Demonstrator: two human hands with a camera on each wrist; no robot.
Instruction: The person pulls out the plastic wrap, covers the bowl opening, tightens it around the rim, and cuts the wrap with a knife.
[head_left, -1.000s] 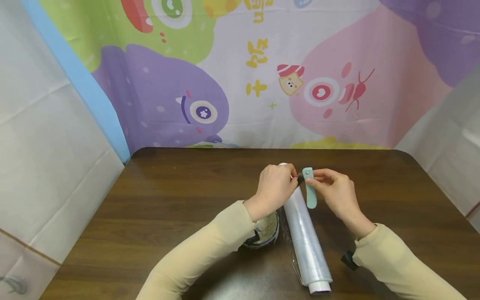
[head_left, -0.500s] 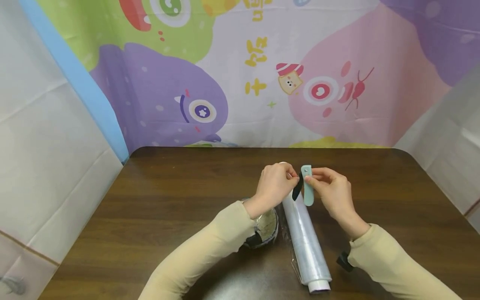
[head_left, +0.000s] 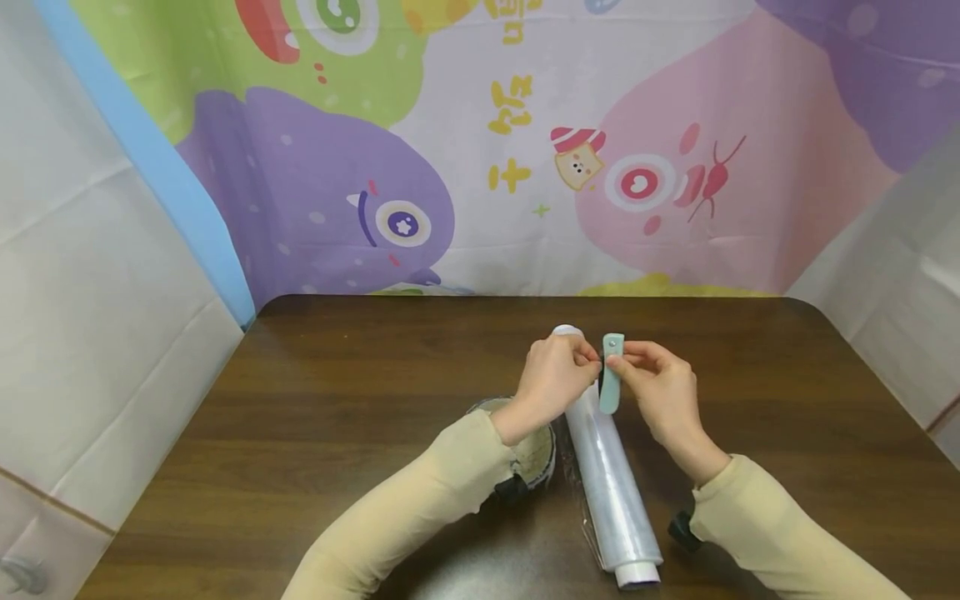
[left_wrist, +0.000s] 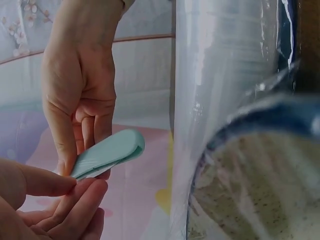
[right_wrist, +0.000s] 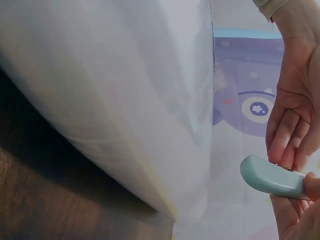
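Note:
A mint-green folding knife (head_left: pixel 612 385) is held up over the far part of a plastic wrap roll (head_left: pixel 615 483). My right hand (head_left: pixel 666 387) pinches its handle between thumb and fingers. From the other side my left hand (head_left: pixel 551 375) pinches at the knife's edge, thumb and forefinger together. Only a thin dark strip of blade shows beside the handle in the head view. Up close in the left wrist view, the handle (left_wrist: pixel 110 150) has a slot along its side, and the blade lies mostly hidden in it.
Beneath my left wrist stands a bowl (head_left: pixel 538 454), with clear film across its top in the left wrist view. Loose film (head_left: pixel 581 500) lies along the roll's left side. A printed cloth (head_left: pixel 480 250) hangs behind the brown table (head_left: pixel 337 467).
The black blade stuck out to the left of the handle before; it has now swung in against it. Both hands stay close together over the roll.

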